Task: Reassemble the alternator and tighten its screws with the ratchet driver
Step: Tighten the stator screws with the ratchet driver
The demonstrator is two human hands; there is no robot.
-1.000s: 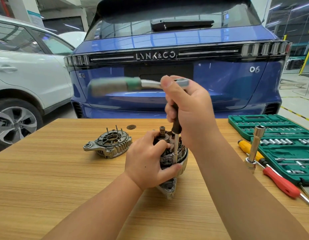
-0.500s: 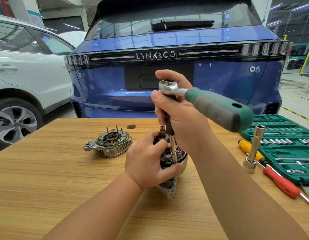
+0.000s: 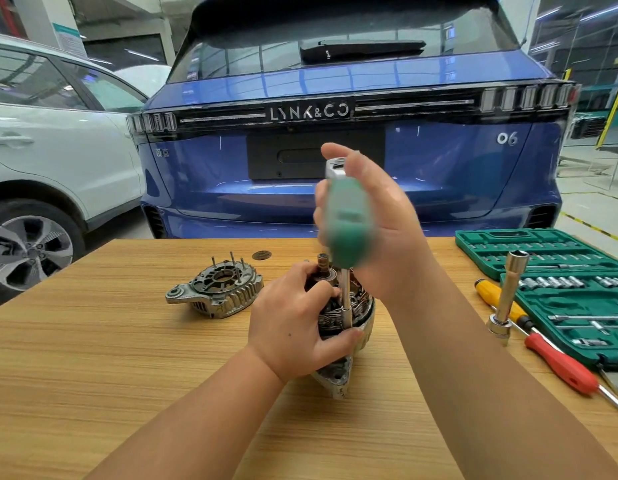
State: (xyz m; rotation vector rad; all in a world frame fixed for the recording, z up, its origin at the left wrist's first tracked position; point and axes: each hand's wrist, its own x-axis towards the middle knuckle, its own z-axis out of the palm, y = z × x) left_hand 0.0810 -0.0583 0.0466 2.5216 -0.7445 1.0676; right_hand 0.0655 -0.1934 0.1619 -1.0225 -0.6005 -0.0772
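At mid-table, toward the far edge, a person's left hand (image 3: pixel 293 327) grips the alternator (image 3: pixel 349 317), thumb curled round its near side. The right hand (image 3: pixel 380 223) holds the head of the ratchet driver (image 3: pixel 345 216), its blurred green handle pointing at the camera and its socket shaft standing upright on the alternator. The loose end housing (image 3: pixel 217 287) lies just left. A green socket case (image 3: pixel 560 271), two screwdrivers (image 3: pixel 542 344) and a long socket (image 3: pixel 508 296) sit at the right edge.
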